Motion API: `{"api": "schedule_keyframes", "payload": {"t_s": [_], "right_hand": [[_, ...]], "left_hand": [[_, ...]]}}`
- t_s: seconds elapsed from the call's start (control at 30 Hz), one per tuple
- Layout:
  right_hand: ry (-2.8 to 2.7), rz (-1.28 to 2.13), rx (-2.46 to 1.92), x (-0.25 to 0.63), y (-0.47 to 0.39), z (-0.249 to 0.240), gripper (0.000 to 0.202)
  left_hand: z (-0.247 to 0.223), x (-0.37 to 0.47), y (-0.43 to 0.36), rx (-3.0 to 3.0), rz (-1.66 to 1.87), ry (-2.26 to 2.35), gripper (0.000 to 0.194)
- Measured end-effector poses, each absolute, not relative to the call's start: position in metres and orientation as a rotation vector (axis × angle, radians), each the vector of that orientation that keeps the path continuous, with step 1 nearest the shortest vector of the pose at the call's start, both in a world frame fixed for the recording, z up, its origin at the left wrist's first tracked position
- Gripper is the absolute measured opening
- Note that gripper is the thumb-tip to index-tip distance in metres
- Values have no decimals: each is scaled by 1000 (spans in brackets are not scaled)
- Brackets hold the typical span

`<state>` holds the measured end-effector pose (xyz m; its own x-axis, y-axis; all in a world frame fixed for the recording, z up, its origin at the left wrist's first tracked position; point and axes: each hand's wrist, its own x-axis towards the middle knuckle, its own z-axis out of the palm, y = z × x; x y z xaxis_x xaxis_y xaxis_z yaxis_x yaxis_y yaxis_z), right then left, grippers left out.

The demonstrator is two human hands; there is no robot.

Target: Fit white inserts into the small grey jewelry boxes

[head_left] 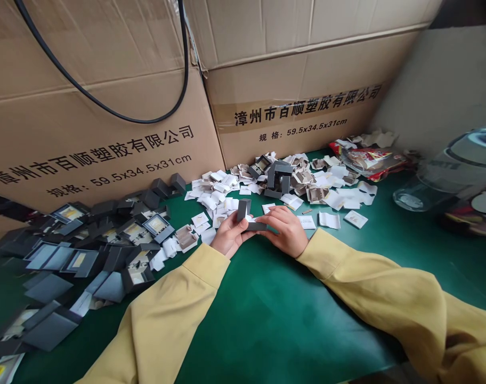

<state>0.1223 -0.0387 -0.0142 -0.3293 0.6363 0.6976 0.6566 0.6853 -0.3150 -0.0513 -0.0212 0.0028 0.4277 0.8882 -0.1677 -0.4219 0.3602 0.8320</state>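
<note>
1. The hinged box (pixel 243 210), dark gray, is in the person's hands above the green bench (pixel 243 320); its lid stands up and its base extends to the right, a bit of white showing inside.
2. The left hand (pixel 228 236) has its grip clamped on the hinged box from the left, thumb in front near the corner where lid meets base.
3. The right hand (pixel 285 230) reaches the hinged box from the right, its fingertips touching the base's open end; I cannot tell whether this grip pinches the base or only presses the white part.
4. Left of the hinged box spreads a pile of dark boxes (pixel 115 258), many lying open, several with pale inserts inside, some of these bearing gold-colored patches.
5. Just left of the hinged box sits an open pale tray (pixel 187 238).
6. Behind the hinged box lie a heap of white pieces (pixel 217 200) and, to its right, more dark boxes (pixel 284 184) among pale trays.
7. Farther back from the hinged box stand two large cartons, a left carton (pixel 159 106) and a right carton (pixel 307 80).
8. Well to the right of the hinged box are a red-edged packet (pixel 369 160) and a clear plastic vessel (pixel 438 176).
</note>
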Motion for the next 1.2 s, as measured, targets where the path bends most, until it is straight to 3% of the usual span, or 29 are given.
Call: {"api": "schedule_keyframes", "payload": {"t_s": [0.4,0.83,1.2], "right_hand": [[-2046,109,-939,119,-38,-18,25],[-2099,111,-938,121,-38,-13,16],[-1955,100,-1027,120,-39,-13,26]], "left_hand": [[2,-52,-20,852,913,691,34],[-1,-53,-20,844,902,706,31],[1,-54,-20,861,941,648,38]]}}
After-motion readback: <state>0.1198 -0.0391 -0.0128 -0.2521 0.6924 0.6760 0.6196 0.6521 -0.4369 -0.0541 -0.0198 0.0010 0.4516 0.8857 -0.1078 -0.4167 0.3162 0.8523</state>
